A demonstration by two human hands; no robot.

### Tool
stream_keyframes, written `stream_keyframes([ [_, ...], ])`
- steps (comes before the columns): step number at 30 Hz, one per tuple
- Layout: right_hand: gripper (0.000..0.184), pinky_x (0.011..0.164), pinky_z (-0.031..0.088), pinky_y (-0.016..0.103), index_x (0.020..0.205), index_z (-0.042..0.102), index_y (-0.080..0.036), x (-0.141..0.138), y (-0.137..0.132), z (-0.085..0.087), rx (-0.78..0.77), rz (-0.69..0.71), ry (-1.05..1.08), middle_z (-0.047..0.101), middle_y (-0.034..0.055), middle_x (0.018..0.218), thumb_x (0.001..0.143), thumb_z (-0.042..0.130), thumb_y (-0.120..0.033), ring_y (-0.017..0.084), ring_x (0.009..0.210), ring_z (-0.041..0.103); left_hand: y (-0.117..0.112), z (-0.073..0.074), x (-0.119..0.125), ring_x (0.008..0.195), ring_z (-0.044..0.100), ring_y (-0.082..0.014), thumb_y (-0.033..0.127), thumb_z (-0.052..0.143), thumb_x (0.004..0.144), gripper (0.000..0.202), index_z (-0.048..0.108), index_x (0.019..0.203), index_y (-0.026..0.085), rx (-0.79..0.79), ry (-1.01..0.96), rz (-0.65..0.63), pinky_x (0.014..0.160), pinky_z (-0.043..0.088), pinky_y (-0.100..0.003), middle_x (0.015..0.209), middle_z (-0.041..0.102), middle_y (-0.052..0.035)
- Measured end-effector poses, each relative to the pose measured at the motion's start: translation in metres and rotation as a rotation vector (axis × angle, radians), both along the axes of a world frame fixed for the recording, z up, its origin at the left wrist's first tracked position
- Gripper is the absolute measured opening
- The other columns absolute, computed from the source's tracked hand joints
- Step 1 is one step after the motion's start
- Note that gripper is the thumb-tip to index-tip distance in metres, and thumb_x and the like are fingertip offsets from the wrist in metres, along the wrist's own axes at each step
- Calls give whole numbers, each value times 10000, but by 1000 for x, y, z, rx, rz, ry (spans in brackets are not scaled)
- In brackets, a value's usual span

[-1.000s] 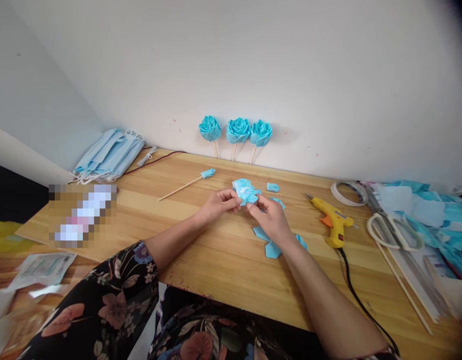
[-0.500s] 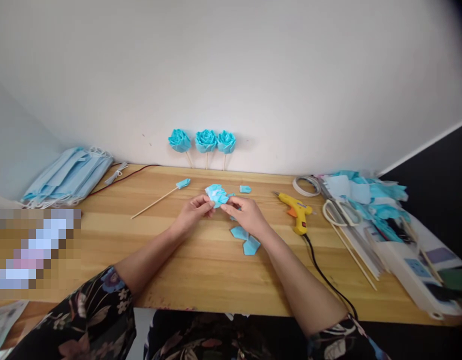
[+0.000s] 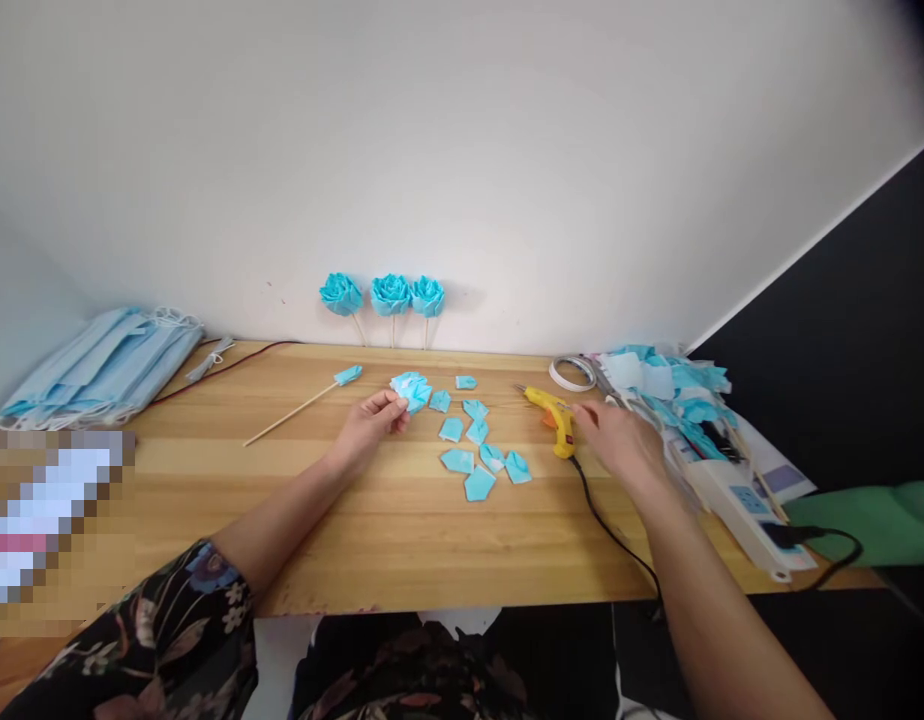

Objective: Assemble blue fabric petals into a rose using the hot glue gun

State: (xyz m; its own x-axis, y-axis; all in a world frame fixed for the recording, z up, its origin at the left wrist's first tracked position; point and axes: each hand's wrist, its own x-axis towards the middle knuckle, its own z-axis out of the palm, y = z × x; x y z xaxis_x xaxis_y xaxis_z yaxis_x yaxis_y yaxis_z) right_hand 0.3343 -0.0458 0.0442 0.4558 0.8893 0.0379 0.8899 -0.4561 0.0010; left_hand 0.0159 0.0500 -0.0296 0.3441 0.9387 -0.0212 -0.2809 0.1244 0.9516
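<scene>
My left hand [image 3: 368,425] pinches a small bundle of folded blue pieces [image 3: 411,389] just above the wooden table [image 3: 402,540]. My right hand [image 3: 619,440] hovers to the right of the yellow glue gun [image 3: 550,417], fingers spread, holding nothing. Several loose blue folded petals [image 3: 477,450] lie on the table between my hands. A wooden skewer with a blue tip [image 3: 301,405] lies to the left of my left hand.
Three finished blue roses on sticks [image 3: 383,297] lean on the wall. A stack of blue face masks [image 3: 94,365] lies far left. Tape roll [image 3: 572,372], scissors and blue scraps [image 3: 668,385] crowd the right end. The glue gun's black cord [image 3: 612,530] runs off the front edge.
My right hand let go of the blue bundle and moved right, past the glue gun. My left hand keeps the bundle. The view swung right.
</scene>
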Motion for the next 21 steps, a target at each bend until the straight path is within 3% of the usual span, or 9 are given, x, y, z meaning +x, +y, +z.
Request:
stream_keyframes([
  [5, 484, 657, 424, 317, 1180, 617, -131, 7, -4, -37, -92, -12, 105, 727, 162, 1019, 942, 442, -515, 289, 892, 689, 1, -4, 0, 566, 511, -86, 501, 782, 684, 408, 566, 718, 157, 10, 13, -17, 595, 375, -229, 651, 611, 9],
  [12, 534, 737, 482, 370, 1373, 460, -65, -4, 5, -52, 58, -66, 190, 699, 214, 1101, 895, 474, -303, 313, 952, 689, -1, 3, 0, 570, 522, -80, 538, 763, 693, 446, 532, 737, 160, 32, -4, -54, 602, 381, -225, 675, 613, 11],
  [16, 520, 789, 502, 414, 1339, 510, -106, -1, -3, -46, 305, -36, 343, 694, 182, 1092, 851, 499, -288, 310, 943, 676, 1, 2, 1, 564, 528, -78, 560, 762, 690, 473, 513, 743, 161, 35, -34, -74, 595, 383, -221, 674, 611, 15],
  [21, 526, 926, 486, 448, 1296, 568, -202, 0, -20, -31, 815, 1, 584, 656, 145, 1212, 808, 620, -394, 289, 1028, 630, 3, -1, 1, 553, 528, -80, 587, 770, 666, 506, 503, 742, 164, 34, -35, -76, 588, 385, -227, 668, 612, 18],
])
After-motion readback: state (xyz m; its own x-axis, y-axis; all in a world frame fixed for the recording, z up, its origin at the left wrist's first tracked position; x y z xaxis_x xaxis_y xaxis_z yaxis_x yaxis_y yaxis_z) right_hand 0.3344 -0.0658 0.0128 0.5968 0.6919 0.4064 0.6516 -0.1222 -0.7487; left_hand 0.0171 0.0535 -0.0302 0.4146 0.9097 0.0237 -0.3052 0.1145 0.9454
